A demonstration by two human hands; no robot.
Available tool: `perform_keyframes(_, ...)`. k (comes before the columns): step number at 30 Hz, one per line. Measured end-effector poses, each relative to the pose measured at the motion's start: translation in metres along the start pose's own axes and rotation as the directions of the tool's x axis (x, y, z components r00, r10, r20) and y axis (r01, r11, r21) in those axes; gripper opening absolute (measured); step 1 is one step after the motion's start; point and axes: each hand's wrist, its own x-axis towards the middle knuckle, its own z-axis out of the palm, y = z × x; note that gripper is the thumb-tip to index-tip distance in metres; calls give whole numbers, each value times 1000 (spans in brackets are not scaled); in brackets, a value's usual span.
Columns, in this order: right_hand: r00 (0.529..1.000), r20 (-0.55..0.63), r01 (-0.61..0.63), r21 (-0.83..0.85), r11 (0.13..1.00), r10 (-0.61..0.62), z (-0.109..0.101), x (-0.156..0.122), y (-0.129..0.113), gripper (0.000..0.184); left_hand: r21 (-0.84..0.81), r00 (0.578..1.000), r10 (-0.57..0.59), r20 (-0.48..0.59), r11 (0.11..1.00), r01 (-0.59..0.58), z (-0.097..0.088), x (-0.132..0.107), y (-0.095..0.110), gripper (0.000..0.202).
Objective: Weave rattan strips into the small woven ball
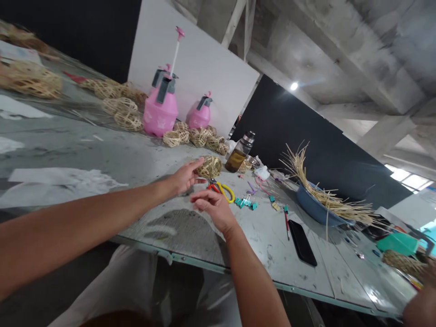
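My left hand is around the left side of a small woven bamboo ball, thumb near its top and fingers low beside it. The ball rests on or just above the tabletop; I cannot tell which. Close in front of it lies a pair of scissors with yellow and red handles, partly hidden by my right hand. That hand hovers over the table with loosely bent fingers apart and nothing in them. Several teal binder clips lie to the right of the scissors.
Pink spray bottles and woven pieces line the back. A drink bottle stands behind the ball. Rightward are a phone, a red pen and a blue basin of bamboo strips. White cloth lies left. Another person's hand shows far right.
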Motion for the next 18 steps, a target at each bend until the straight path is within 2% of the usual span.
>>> perform_keyframes(2, 977, -212, 20, 44, 999, -11, -4, 2, 4, 47, 30, 1000, -11, 2, 999, 11, 1, 0, -2, 26)
perform_keyframes(3, 947, -321, 33, 66, 997, -10, -7, 3, 5, 49, 43, 1000, -9, 5, 999, 9, 1, 0, -3, 28)
perform_keyframes(5, 856, -516, 51, 106, 993, 11, -14, 6, 9, 51, 70, 1000, -14, 16, 997, 13, 0, 1, -3, 33)
perform_keyframes(7, 766, -642, 62, 135, 989, 40, -23, 9, 12, 54, 97, 998, -49, 43, 994, 45, 0, 1, -3, 38)
perform_keyframes(9, 721, -689, 60, 158, 986, 66, -30, 11, 14, 54, 109, 992, -101, 78, 990, 93, 0, 1, -3, 43)
perform_keyframes(13, 713, -700, 76, 141, 987, 45, -36, 10, 16, 55, 90, 974, -183, 133, 981, 172, 0, -1, -5, 47)
perform_keyframes(15, 722, -692, 88, 75, 993, -12, -35, 8, 17, 67, 82, 958, -231, 169, 972, 220, 0, -2, -7, 50)
perform_keyframes(18, 753, -650, 87, -47, 995, -97, -32, 7, 19, 95, 94, 916, -312, 250, 950, 298, 0, -4, -10, 58)
